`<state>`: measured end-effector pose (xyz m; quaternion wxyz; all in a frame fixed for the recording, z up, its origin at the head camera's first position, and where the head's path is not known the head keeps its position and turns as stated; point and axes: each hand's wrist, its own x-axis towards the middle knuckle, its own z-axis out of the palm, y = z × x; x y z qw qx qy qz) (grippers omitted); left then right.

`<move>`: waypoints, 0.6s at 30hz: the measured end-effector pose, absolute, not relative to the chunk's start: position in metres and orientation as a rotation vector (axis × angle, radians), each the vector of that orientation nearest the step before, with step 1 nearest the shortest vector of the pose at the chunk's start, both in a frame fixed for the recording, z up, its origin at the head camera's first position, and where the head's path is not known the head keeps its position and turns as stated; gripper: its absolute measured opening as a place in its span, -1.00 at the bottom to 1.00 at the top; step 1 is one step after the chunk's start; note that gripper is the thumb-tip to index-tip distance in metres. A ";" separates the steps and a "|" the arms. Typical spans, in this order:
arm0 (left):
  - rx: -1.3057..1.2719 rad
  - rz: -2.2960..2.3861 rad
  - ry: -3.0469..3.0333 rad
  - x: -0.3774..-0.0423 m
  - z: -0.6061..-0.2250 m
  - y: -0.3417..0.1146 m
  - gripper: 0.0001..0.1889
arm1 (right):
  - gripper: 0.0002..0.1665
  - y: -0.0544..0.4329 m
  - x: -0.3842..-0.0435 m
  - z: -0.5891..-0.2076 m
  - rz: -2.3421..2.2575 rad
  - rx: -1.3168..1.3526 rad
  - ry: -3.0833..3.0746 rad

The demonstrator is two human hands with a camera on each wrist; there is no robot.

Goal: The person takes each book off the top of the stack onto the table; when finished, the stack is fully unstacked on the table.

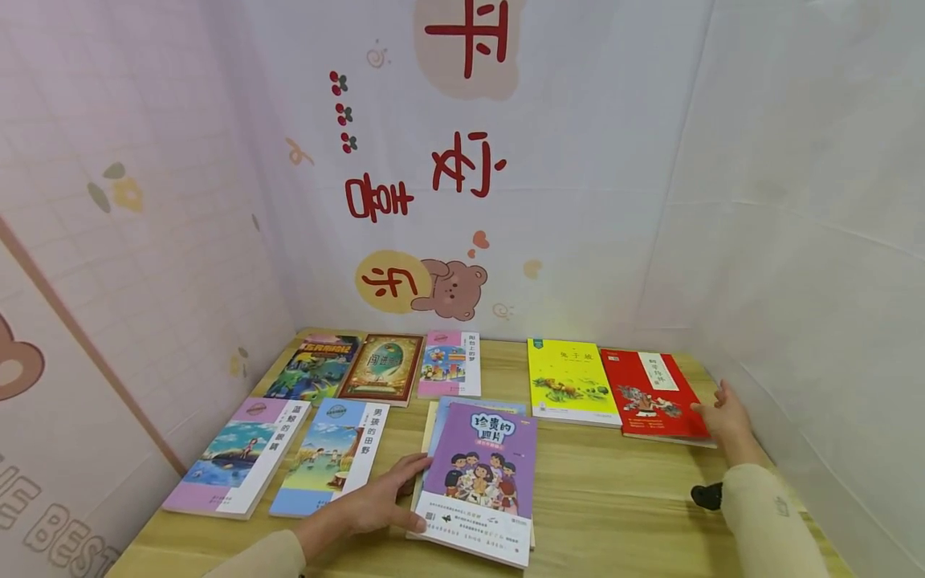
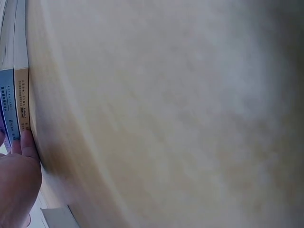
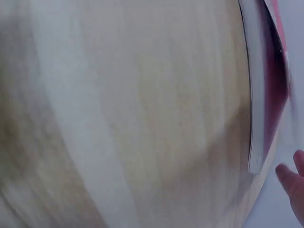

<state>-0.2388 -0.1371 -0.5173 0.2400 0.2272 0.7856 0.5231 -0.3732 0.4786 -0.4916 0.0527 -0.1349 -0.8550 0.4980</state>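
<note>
In the head view, a purple picture book (image 1: 480,482) lies on top of a small stack near the front middle. My left hand (image 1: 376,502) is at the stack's left side, fingers and thumb touching it. The left wrist view shows its fingertips against the spines of a blue book (image 2: 8,102) and an orange-spined book (image 2: 22,97). At the right, a red book (image 1: 650,397) lies flat. My right hand (image 1: 725,417) is at that book's right edge, fingers spread and relaxed. In the right wrist view its fingers (image 3: 285,178) show beside the book's corner.
A yellow book (image 1: 571,381) lies left of the red one. Several more books, including a pink-and-white one (image 1: 451,365) and a blue-and-white one (image 1: 325,457), lie at the left. White printed cloth (image 1: 592,160) walls the wooden table. Something black (image 1: 706,496) shows beside the right sleeve.
</note>
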 end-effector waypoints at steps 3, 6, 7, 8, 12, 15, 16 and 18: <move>0.624 1.437 2.152 -0.239 -0.517 -0.137 -0.01 | 0.02 0.473 -0.370 -0.490 1.509 -0.393 -2.608; 0.624 1.436 2.156 -0.238 -0.517 -0.136 -0.01 | -0.03 0.465 -0.369 -0.490 1.467 -0.395 -2.625; 0.628 1.433 2.161 -0.238 -0.517 -0.136 -0.01 | -0.03 0.462 -0.370 -0.489 1.458 -0.407 -2.630; 0.630 1.425 2.168 -0.237 -0.517 -0.135 -0.01 | -0.03 0.458 -0.370 -0.489 1.454 -0.408 -2.639; 0.620 1.421 2.179 -0.238 -0.518 -0.135 0.01 | -0.02 0.438 -0.369 -0.485 1.439 -0.356 -2.691; 0.608 1.430 2.179 -0.238 -0.518 -0.136 0.02 | -0.02 0.416 -0.366 -0.478 1.496 -0.248 -2.697; 0.605 1.433 2.177 -0.238 -0.518 -0.136 0.02 | -0.01 0.407 -0.364 -0.476 1.536 -0.230 -2.686; 0.601 1.434 2.172 -0.239 -0.518 -0.138 0.02 | 0.00 0.389 -0.360 -0.472 1.583 -0.169 -2.693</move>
